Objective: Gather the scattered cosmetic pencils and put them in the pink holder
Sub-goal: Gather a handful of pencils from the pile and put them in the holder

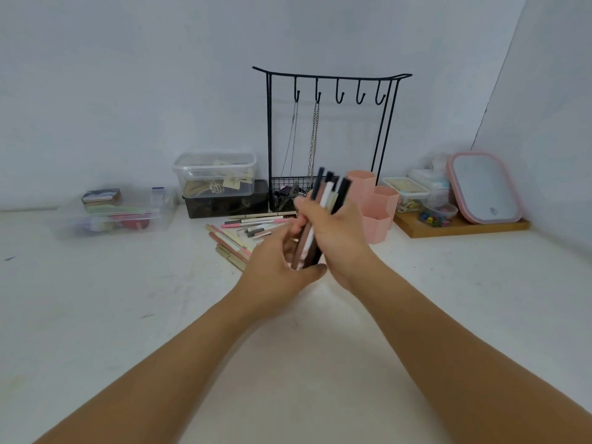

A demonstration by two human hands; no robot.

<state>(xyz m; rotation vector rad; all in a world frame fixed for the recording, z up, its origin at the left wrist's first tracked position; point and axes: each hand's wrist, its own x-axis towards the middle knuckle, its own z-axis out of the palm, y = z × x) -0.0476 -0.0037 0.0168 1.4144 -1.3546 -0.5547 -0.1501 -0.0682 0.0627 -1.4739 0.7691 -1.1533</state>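
Note:
My right hand [339, 238] grips a bundle of several cosmetic pencils [325, 193], black, white and brown, held nearly upright above the table. Under the bundle's lower ends sits my left hand [278, 267], cupped and touching them. The pink holder [379, 208], made of three hexagonal cups, stands just right of the bundle, partly hidden by my right hand. More scattered pencils [237, 235], pink, beige and gold, lie on the white table to the left of my hands.
A black wire jewellery stand [330, 88] with hanging chains rises behind the hands. Stacked clear and dark boxes [217, 184] and a clear bin [118, 213] sit at left. A wooden tray [461, 227] with small containers and a pink-framed mirror [483, 187] is at right.

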